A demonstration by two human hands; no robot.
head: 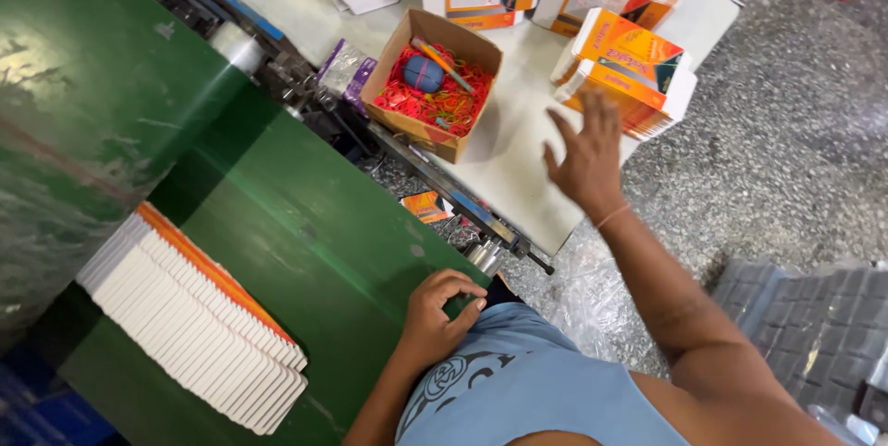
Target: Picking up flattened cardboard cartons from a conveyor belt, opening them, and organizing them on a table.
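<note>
My right hand (585,157) hovers, fingers spread wide, near the orange-and-white carton stack (629,71); my left hand (437,316), fingers curled empty, rests on the green surface (296,242).

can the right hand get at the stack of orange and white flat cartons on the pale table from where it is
Probably yes. The right hand is open in the air just short of the stack of orange and white cartons, which lies at the pale table edge, with nothing between them.
</note>
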